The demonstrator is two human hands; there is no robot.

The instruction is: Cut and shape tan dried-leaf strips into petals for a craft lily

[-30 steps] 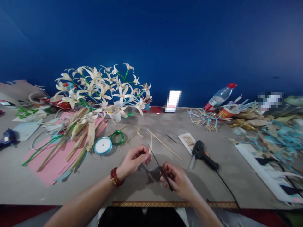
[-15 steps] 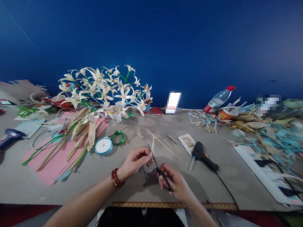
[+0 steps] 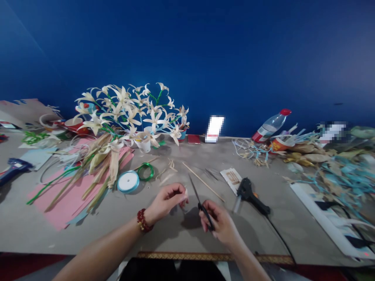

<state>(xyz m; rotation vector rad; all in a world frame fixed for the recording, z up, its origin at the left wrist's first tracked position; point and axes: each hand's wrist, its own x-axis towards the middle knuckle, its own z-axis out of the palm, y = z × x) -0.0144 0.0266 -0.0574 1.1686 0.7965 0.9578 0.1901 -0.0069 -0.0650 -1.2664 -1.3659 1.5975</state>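
My left hand [image 3: 171,199], with a dark red bead bracelet at the wrist, is closed in a pinch. A small pale piece of husk [image 3: 186,191] shows at its fingertips; the rest of it is hidden by the fingers. My right hand [image 3: 218,222] grips black-handled scissors [image 3: 202,207], blades pointing up and slightly left. Their tips are a little apart from the left fingertips. A pale, blurred strip [image 3: 166,179] is just beyond my left hand. Past the scissors lies a thin wooden stick [image 3: 203,182].
To the left are a ribbon spool [image 3: 128,181], green ribbon [image 3: 145,171] and dried husks on pink paper [image 3: 61,199]. Pale handmade flowers [image 3: 131,113] stand behind. A black glue gun [image 3: 252,195] with its cord, a power strip [image 3: 322,218] and a tilted bottle [image 3: 271,127] are on the right.
The long pale strip that stood up from my left fingers is gone, leaving a small end. A pale strip now appears beyond that hand. The scissors have moved slightly right, away from the left fingers.
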